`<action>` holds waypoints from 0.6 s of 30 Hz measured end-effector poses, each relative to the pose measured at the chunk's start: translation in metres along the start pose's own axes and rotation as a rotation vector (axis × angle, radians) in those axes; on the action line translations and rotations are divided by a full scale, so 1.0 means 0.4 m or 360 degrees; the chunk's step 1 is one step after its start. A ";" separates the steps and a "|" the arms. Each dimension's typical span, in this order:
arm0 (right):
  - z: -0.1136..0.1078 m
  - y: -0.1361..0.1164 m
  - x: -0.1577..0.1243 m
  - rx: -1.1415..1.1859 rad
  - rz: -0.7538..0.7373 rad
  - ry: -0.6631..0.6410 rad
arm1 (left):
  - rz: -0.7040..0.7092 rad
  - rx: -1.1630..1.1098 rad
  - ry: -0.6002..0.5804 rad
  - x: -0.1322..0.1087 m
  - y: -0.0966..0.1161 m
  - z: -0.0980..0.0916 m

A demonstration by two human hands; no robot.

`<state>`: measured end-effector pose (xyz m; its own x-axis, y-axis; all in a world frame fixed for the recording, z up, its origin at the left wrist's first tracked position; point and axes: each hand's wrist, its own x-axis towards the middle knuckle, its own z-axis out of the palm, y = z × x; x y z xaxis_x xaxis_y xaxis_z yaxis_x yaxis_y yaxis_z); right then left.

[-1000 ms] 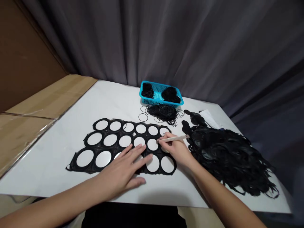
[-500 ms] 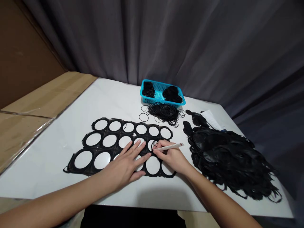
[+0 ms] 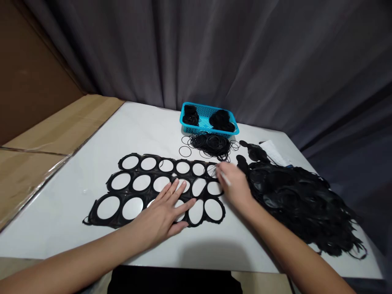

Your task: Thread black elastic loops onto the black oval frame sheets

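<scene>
Since half a second ago, the right hand has swung toward two o'clock, fingers clasping a thin white stick. On the desk, the floppy black rubber sheet lies flat under the left hand, fingers spread; best gripped by its webbing.

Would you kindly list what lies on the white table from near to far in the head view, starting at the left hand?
left hand → black sheet of round holes → loose pile of black rings → blue basket
</scene>
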<state>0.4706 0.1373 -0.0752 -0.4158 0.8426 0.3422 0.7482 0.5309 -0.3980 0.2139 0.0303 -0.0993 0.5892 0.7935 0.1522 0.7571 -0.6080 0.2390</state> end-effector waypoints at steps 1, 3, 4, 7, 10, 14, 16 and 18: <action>-0.015 0.030 0.026 0.0013 0.0145 0.0111 | -0.0003 0.0002 -0.0013 0.000 0.002 -0.004; -0.039 0.075 0.067 0.0120 0.0340 0.0233 | -0.0012 -0.0003 -0.0034 0.003 0.006 -0.017; -0.044 0.087 0.080 0.0193 0.0396 0.0232 | -0.0018 0.0000 -0.0042 0.009 0.007 -0.025; -0.029 0.074 0.098 0.0482 0.0497 0.0043 | -0.0012 0.0043 -0.0060 0.043 0.003 -0.046; 0.014 0.024 0.097 0.0800 0.0506 -0.0161 | -0.0015 0.0136 -0.0082 0.089 -0.016 -0.046; 0.057 -0.021 0.092 0.0961 0.0394 -0.0357 | -0.0057 0.0208 -0.0014 0.115 -0.045 -0.009; 0.066 -0.025 0.088 0.1035 0.0400 -0.0400 | -0.0066 0.0204 0.0038 0.111 -0.051 0.010; 0.067 -0.024 0.085 0.1108 0.0415 -0.0423 | -0.0072 0.0202 0.0068 0.104 -0.052 0.021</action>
<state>0.4354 0.1634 -0.0826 -0.4468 0.8945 -0.0156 0.3791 0.1735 -0.9089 0.2250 0.0758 -0.1062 0.5430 0.8190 0.1853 0.8139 -0.5676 0.1241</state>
